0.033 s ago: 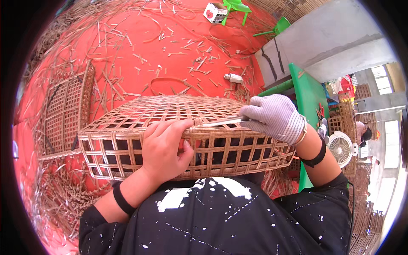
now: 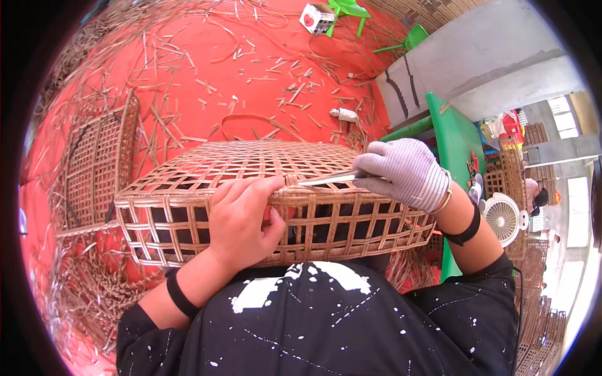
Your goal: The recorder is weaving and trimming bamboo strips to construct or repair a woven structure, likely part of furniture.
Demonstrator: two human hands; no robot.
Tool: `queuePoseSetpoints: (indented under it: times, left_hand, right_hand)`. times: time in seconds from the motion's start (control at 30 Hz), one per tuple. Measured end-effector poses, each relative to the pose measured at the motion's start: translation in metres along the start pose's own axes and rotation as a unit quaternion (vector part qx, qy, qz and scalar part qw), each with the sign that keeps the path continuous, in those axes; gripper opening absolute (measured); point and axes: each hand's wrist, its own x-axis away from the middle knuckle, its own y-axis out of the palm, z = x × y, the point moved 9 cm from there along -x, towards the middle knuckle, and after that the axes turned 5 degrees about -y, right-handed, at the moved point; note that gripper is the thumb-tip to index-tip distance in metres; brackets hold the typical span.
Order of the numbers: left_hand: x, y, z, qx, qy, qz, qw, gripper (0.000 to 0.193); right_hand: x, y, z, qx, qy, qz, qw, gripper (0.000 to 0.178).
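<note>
A large brown woven lattice basket [image 2: 326,216] lies across my lap, its open-weave face up and one side wall toward me. My bare left hand [image 2: 241,210] is closed on its near top edge, fingers over the rim and thumb bent against the side wall. Gloved in pale knit, my right hand [image 2: 404,175] grips a slim silvery pointed tool [image 2: 329,179]. The tool lies almost flat along the rim, its tip beside my left fingertips at a wrapped spot on the edge. The glove covers its other end, so its exact kind is unclear.
Another woven lattice panel [image 2: 97,166] rests at the left on the red floor covering [image 2: 194,50], among scattered strip offcuts. A green table [image 2: 454,144] and a white fan [image 2: 501,219] stand at the right. Farther back are a small box [image 2: 318,19] and a green stool [image 2: 348,9].
</note>
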Motion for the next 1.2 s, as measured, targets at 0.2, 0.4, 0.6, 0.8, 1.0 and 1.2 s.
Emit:
queuePoseSetpoints:
  times: [0.2, 0.4, 0.6, 0.8, 1.0, 1.2]
  left_hand:
    - [0.005, -0.004, -0.003, -0.010, 0.007, 0.045, 0.999, 0.042]
    - [0.010, -0.007, -0.006, 0.032, 0.007, 0.096, 0.995, 0.038]
    - [0.006, -0.004, 0.000, -0.014, 0.018, 0.049, 0.999, 0.033]
    - [0.005, 0.000, 0.005, -0.043, 0.023, 0.034, 0.998, 0.033]
    - [0.006, -0.003, 0.006, -0.041, 0.031, 0.051, 0.997, 0.032]
    - [0.006, -0.003, 0.008, -0.047, 0.037, 0.049, 0.997, 0.031]
  right_hand:
    - [-0.009, 0.030, -0.003, -0.076, 0.032, 0.007, 0.997, 0.028]
    - [-0.005, 0.042, -0.007, -0.075, 0.090, 0.058, 0.992, 0.028]
    - [-0.005, 0.034, -0.013, -0.056, 0.083, 0.118, 0.988, 0.031]
    - [-0.017, 0.025, -0.027, -0.006, 0.049, 0.204, 0.978, 0.026]
    - [-0.054, 0.030, -0.038, 0.031, 0.057, 0.113, 0.991, 0.029]
    - [-0.056, 0.052, -0.025, -0.029, 0.094, 0.032, 0.995, 0.028]
